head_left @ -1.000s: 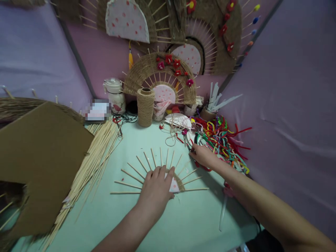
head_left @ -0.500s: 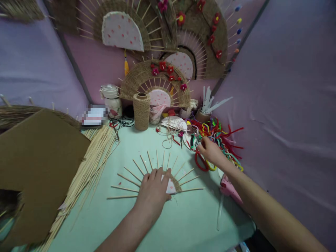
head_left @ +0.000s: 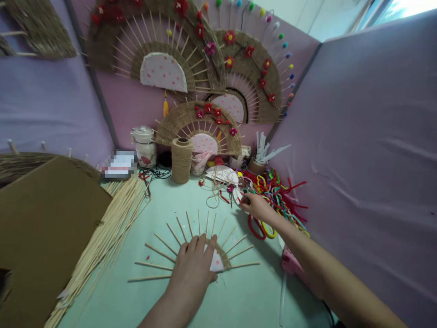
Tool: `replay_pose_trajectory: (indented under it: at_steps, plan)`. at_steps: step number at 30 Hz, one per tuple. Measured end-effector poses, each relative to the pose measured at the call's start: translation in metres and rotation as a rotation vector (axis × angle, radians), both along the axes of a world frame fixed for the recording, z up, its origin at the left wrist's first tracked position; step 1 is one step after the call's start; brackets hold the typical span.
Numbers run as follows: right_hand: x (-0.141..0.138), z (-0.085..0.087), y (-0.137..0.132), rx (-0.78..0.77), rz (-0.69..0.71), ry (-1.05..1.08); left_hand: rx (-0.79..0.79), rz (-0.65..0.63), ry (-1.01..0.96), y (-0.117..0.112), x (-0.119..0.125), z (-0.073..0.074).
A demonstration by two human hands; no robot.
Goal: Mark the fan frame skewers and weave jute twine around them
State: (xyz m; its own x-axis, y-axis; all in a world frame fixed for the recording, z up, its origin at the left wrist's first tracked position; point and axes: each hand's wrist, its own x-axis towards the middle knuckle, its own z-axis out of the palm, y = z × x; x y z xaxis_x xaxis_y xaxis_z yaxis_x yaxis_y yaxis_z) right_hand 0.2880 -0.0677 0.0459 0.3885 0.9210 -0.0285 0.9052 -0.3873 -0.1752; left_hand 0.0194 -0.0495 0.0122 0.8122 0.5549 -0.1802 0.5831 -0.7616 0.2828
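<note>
My left hand [head_left: 193,264] lies spread and flat over a small half-round fan base [head_left: 217,263], white with pink spots and edged with woven twine. Thin wooden sticks [head_left: 172,233] fan out from its rim. My right hand [head_left: 258,208] is reached out beyond the fan to the right, its fingers pinched together. A small dark thing shows at the fingertips, too hidden to name. Close by are colourful pipe cleaners [head_left: 278,193], a red loop [head_left: 256,228] and loose twine [head_left: 215,193].
On the left lie a bundle of thin sticks [head_left: 112,223] and brown cardboard [head_left: 51,228]. A twine spool [head_left: 181,161], a lidded jar [head_left: 144,148] and a finished fan [head_left: 174,125] stand at the back. A pink glue gun [head_left: 290,262] sits beneath my right forearm.
My right hand has drawn back slightly, away from the pipe cleaner pile. My left hand stays on the fan base. The camera has tilted up, so the scene sits lower.
</note>
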Motion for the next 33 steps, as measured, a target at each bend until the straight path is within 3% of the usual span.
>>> replay_pose_trajectory:
  at_steps: [5, 12, 23, 33]
  plan:
    - [-0.016, -0.007, 0.021, -0.122, 0.106, -0.103, 0.014, -0.004, -0.005, 0.001, 0.001, -0.001]
    - [-0.027, -0.013, 0.053, -0.155, 0.117, -0.293, -0.015, 0.006, 0.000, 0.002, 0.002, -0.002]
    - [-0.009, -0.019, 0.089, -0.191, 0.073, -0.467, 0.027, 0.002, -0.041, 0.000, 0.000, -0.011]
    - [-0.003, -0.018, 0.111, -0.152, 0.024, -0.497, 0.037, 0.007, -0.070, 0.000, -0.001, -0.017]
